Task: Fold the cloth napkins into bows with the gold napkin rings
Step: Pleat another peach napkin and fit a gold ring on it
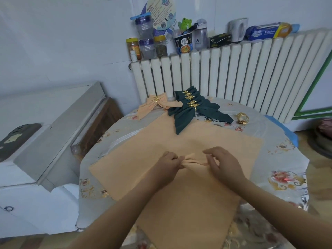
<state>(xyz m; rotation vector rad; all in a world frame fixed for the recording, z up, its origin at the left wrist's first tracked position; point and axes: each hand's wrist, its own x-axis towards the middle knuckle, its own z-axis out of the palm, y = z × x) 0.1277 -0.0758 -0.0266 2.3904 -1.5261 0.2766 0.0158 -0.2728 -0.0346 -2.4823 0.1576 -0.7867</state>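
A large peach cloth napkin [179, 191] lies spread flat on the round table. Its middle is gathered into a ridge of pleats [195, 159]. My left hand [169, 164] pinches the left end of that ridge and my right hand [222, 164] pinches the right end. At the far side lie several dark green napkin bows [190, 110] with gold rings round their middles, and to their left peach bows [154, 105] with gold rings. Loose gold napkin rings [242, 118] sit at the far right of the table.
The table wears a grey flowered cloth [283, 159]. A white radiator [233, 74] stands behind it, its top crowded with jars, bottles, a cup and packets. A white cabinet [45, 141] stands to the left.
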